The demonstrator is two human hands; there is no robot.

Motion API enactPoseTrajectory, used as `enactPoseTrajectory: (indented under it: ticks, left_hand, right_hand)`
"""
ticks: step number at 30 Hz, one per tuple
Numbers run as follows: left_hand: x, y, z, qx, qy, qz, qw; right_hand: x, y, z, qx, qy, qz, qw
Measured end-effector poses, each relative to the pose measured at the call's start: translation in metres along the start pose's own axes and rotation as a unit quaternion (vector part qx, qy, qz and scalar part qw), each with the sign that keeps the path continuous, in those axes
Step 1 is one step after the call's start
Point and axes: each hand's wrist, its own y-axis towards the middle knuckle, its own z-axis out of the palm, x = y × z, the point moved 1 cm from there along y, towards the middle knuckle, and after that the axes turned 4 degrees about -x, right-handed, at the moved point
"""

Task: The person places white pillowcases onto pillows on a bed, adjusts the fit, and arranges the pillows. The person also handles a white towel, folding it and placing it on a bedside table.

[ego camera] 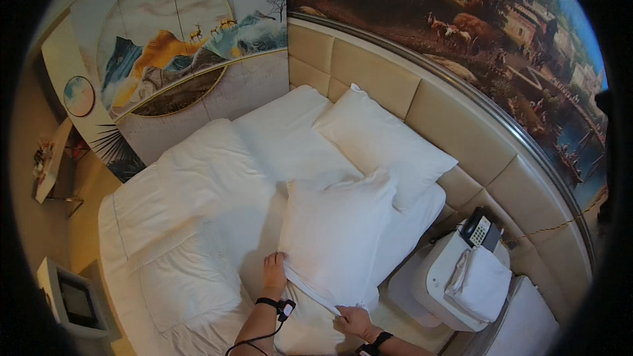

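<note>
A white pillow in a pillowcase lies before me on the bed, its near edge between my hands. My left hand grips the left corner of that edge, and my right hand pinches the edge farther right. Both wrists wear black straps, the left one with a small device and a cable. Behind it, a second white pillow leans by the padded headboard. To the left on the white bedding lies another white padded piece, perhaps a pillow or folded quilt.
At the right, a white nightstand holds a telephone and folded white cloth. The tufted headboard borders the bed's far right side. A decorated wall panel stands beyond; a desk is far left.
</note>
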Motion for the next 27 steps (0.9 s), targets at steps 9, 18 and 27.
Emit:
enactPoseTrajectory:
  ticks: [9,18,27]
  left_hand:
    - [-0.073,-0.091,-0.042,0.152,-0.091,0.224,0.958]
    - [-0.022,-0.064,-0.049,0.125,-0.14,0.047,0.981]
    - [-0.055,-0.107,-0.045,0.293,-0.276,0.091,0.911]
  right_hand:
    - [0.073,0.035,-0.051,-0.281,-0.254,-0.138,0.915]
    - [0.074,0.029,0.028,-0.03,-0.113,0.001,0.993]
    - [0.035,0.011,-0.005,0.019,-0.177,0.039,0.983]
